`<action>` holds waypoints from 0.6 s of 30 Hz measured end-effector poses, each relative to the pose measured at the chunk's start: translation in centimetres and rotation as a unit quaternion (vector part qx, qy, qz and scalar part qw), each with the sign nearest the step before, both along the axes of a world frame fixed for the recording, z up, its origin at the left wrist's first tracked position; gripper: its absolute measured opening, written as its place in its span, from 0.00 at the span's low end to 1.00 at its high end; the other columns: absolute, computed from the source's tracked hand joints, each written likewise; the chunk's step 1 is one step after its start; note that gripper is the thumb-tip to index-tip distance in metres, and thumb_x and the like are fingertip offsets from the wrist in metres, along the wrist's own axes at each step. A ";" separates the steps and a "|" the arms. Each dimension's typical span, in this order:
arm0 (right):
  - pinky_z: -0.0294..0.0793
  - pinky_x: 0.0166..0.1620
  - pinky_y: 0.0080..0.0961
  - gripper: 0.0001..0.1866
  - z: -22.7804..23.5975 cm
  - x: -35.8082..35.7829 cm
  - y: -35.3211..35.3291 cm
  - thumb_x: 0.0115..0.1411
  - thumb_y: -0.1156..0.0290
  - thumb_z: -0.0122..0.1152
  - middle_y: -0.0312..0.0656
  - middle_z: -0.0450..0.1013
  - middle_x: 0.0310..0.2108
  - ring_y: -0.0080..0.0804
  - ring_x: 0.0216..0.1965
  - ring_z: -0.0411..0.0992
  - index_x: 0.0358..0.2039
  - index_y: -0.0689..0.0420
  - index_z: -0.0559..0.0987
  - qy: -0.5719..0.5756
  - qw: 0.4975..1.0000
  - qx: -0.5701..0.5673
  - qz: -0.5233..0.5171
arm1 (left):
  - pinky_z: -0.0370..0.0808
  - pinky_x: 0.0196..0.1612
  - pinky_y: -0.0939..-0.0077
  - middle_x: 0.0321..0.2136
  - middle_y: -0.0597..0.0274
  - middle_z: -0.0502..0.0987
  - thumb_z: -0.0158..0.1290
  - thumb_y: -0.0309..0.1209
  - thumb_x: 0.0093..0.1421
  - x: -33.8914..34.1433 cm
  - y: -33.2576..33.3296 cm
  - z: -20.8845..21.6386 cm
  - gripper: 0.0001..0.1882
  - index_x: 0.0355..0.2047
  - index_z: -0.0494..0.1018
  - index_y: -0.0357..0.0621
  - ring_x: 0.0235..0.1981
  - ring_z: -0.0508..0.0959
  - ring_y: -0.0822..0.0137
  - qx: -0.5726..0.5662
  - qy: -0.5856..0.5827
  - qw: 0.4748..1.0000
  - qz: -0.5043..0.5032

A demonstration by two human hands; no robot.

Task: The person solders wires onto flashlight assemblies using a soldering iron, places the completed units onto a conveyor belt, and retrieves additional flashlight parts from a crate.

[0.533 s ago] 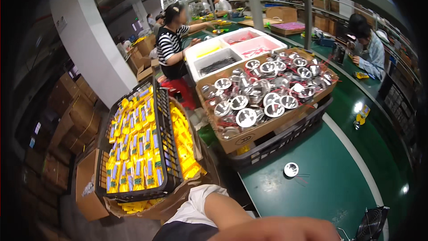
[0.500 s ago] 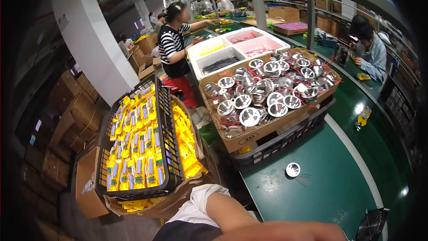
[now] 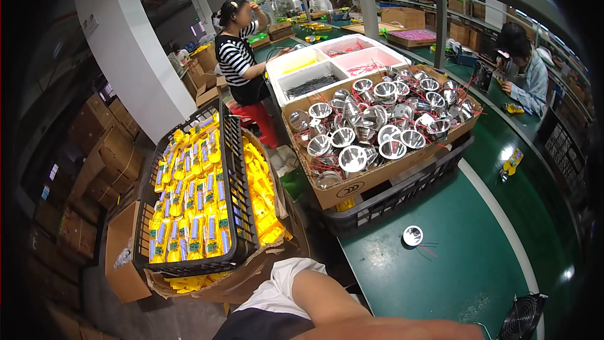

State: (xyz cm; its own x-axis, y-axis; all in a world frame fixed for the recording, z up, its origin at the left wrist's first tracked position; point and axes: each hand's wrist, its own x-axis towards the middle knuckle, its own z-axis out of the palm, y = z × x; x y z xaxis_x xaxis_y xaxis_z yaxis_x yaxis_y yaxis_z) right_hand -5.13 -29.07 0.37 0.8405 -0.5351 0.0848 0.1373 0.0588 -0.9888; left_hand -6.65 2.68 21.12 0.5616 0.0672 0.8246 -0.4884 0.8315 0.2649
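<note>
- Left hand (image 3: 450,330), five o'clock: mostly cut off, grip I can't tell; right hand unseen.
- Careless sweep there might snag the lone reflector (image 3: 413,235), four o'clock, by its wires (image 3: 429,250).

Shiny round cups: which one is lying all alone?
The shiny cup on the green tabletop; the other cups are piled together in the cardboard box.

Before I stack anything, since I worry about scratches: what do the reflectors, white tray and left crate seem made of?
Reflectors: mirror-bright and silvery, with sharp highlights; polished metal or coated plastic, I can't tell which.
White tray: probably foam, given its thick, pale, matt-looking walls.
Left crate: likely moulded plastic, black with a slight sheen, judging by its regularly slotted sides.
</note>
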 end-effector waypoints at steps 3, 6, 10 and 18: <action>0.60 0.15 0.11 0.08 -0.5 0.2 -0.3 0.50 0.74 0.51 0.41 0.62 0.19 0.22 0.15 0.59 0.30 0.59 0.63 -0.001 1.000 0.003 0.000 | 0.64 0.27 0.79 0.23 0.55 0.66 0.40 0.31 0.53 -0.2 -0.1 0.1 0.09 0.27 0.64 0.36 0.23 0.67 0.67 0.004 0.005 1.000 0.001; 0.59 0.14 0.11 0.08 -0.9 0.2 -0.7 0.50 0.74 0.50 0.40 0.62 0.19 0.22 0.15 0.59 0.29 0.59 0.63 -0.001 1.000 0.005 -0.001 | 0.64 0.27 0.79 0.23 0.55 0.66 0.40 0.30 0.53 -0.4 -0.1 0.0 0.08 0.26 0.64 0.36 0.23 0.67 0.67 0.002 0.012 1.000 0.004; 0.59 0.13 0.11 0.07 -1.0 0.3 -0.6 0.49 0.75 0.50 0.40 0.61 0.18 0.22 0.13 0.59 0.28 0.59 0.63 0.001 1.000 0.006 0.005 | 0.64 0.27 0.79 0.23 0.56 0.66 0.40 0.28 0.54 -0.6 -0.2 -0.1 0.07 0.26 0.64 0.36 0.23 0.66 0.68 0.007 0.021 1.000 0.012; 0.58 0.12 0.11 0.07 -0.9 0.3 -0.3 0.49 0.76 0.49 0.40 0.61 0.17 0.22 0.11 0.58 0.27 0.59 0.62 -0.012 1.000 0.016 0.001 | 0.63 0.27 0.79 0.23 0.58 0.65 0.39 0.26 0.54 -1.0 -0.2 -0.3 0.06 0.25 0.64 0.36 0.23 0.65 0.69 0.005 0.030 0.999 0.013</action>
State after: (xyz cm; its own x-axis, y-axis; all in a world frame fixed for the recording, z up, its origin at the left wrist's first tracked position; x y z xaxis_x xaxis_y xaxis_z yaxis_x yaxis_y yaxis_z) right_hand -4.86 -29.38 -0.49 0.8397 -0.5360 0.0877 0.1609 0.0912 -0.9827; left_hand -7.67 2.51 20.86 0.6077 0.0750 0.7906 -0.4937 0.8155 0.3021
